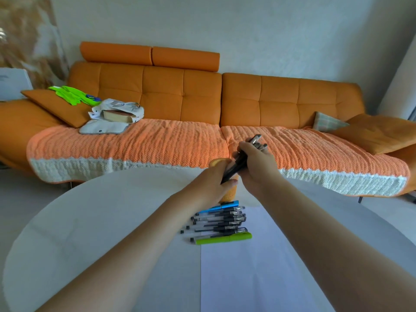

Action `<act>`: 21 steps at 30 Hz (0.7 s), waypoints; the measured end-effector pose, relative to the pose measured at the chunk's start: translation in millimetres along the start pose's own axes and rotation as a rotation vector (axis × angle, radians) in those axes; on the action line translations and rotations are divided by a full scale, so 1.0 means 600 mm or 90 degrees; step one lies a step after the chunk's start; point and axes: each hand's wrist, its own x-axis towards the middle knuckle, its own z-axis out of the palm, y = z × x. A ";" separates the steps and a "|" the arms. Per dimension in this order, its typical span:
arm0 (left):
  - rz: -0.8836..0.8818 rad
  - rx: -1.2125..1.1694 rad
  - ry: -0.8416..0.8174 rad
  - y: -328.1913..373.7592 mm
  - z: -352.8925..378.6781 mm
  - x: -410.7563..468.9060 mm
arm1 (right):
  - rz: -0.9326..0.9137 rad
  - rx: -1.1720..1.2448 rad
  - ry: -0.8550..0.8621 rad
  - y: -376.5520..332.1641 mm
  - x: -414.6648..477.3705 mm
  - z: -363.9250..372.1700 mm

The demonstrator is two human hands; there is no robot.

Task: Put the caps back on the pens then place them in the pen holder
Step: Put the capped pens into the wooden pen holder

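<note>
An orange pen holder [230,194] stands on the white table [101,221], mostly hidden behind my left hand [213,183], which grips it around its side. My right hand [256,167] holds a bundle of dark pens [245,157] tilted over the holder, their lower ends at its mouth. In front of the holder, several capped pens [221,222] lie side by side in a row, with a blue pen [219,207] at the far end and a green pen [224,239] at the near end.
A sheet of white paper [236,273] lies under the row of pens. Behind the table stands an orange sofa [202,95] with a woven cover, a bag with a book [117,115], green gloves [72,94] and cushions.
</note>
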 end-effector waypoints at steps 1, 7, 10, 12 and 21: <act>-0.004 -0.008 0.018 -0.004 -0.006 0.017 | -0.023 -0.014 -0.002 -0.005 0.015 0.011; -0.069 -0.157 0.055 -0.052 -0.053 0.102 | -0.203 -0.176 0.036 -0.019 0.102 0.052; -0.086 -0.280 0.068 -0.095 -0.063 0.121 | -0.289 -0.233 0.060 -0.019 0.138 0.048; -0.107 -0.358 0.117 -0.122 -0.064 0.133 | -0.327 -0.246 0.067 -0.015 0.156 0.041; -0.096 -0.310 0.170 -0.135 -0.012 0.164 | -0.253 -0.564 -0.087 0.085 0.192 0.004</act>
